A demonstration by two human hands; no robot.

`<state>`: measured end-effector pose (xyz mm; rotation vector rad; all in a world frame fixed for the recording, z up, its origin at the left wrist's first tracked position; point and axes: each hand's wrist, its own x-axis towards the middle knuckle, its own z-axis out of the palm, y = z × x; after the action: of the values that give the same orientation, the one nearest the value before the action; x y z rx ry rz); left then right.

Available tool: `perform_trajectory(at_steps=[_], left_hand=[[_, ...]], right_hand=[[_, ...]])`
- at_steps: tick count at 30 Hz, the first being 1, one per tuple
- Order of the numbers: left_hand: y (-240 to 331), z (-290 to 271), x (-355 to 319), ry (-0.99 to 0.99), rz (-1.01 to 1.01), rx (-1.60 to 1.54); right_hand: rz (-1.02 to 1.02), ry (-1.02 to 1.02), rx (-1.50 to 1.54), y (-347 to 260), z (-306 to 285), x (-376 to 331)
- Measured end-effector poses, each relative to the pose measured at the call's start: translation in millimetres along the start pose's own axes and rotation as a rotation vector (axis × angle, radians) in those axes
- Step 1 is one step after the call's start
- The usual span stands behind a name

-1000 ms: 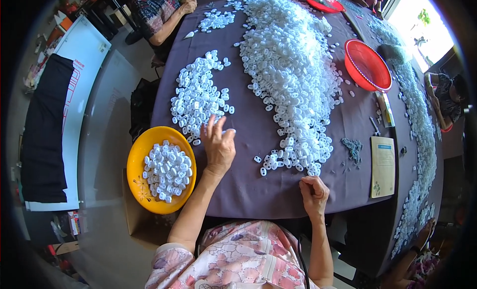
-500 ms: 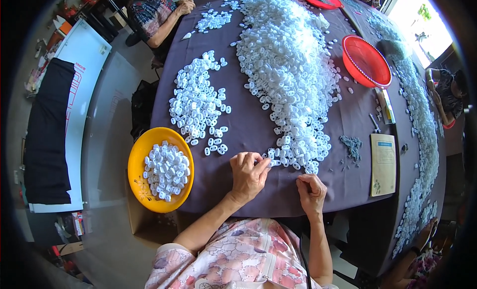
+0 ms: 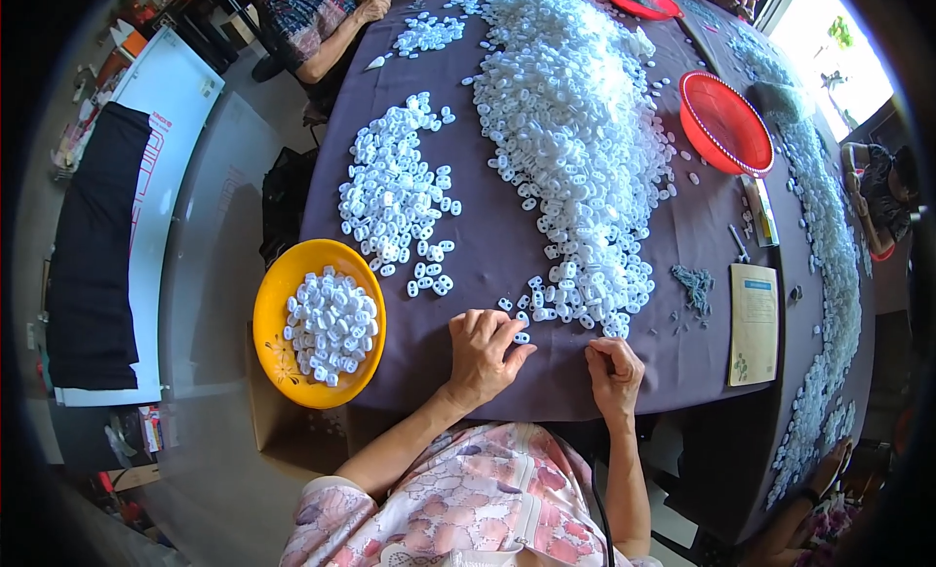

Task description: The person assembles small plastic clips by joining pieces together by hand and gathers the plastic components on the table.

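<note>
In front of me a long heap of small white oval plastic pieces with two holes (image 3: 575, 177) tapers toward my hands. My left hand (image 3: 480, 357) is at the heap's near left tip. Its thumb and index finger close on one white two-hole piece (image 3: 522, 338), and a few loose pieces lie just beyond the fingertips. To the right, my right hand (image 3: 614, 372) rests near the table edge with thumb and fingers pinched together. Whatever is between them, if anything, is hidden. A yellow bowl (image 3: 275, 367) full of white pieces stands at the left edge.
A smaller spread of white pieces (image 3: 395, 187) lies left of the heap. On the right are small grey parts (image 3: 694, 289), a tan booklet (image 3: 754, 343) and a red basket (image 3: 697, 109). Other people sit around the dark-covered table (image 3: 468, 226).
My left hand has drawn slightly back from the heap, bringing a white piece toward me. A few pieces now lie apart from the tip. My right hand stays pinched in nearly the same place.
</note>
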<state>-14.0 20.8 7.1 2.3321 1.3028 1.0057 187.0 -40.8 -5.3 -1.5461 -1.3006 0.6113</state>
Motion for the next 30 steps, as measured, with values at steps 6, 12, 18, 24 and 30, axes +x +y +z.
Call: perform_trajectory(at_steps=[6, 12, 18, 24, 30], left_hand=[[-12, 1, -4, 0.009, 0.019, 0.031], [-10, 1, 8, -0.004, 0.009, 0.000], [-19, 8, -1, -0.019, 0.038, 0.089], [-25, -7, -10, -0.015, 0.090, 0.124], [-67, -11, 23, 0.131, -0.060, 0.460]], right_hand=[[-0.022, 0.010, -0.027, -4, 0, 0], [0.008, -0.008, -0.013, 1, 1, -1], [0.011, 0.003, 0.002, 6, 2, -4], [-0.014, 0.005, -0.007, 5, 3, -4], [-0.017, 0.003, -0.024, 3, 2, -3]])
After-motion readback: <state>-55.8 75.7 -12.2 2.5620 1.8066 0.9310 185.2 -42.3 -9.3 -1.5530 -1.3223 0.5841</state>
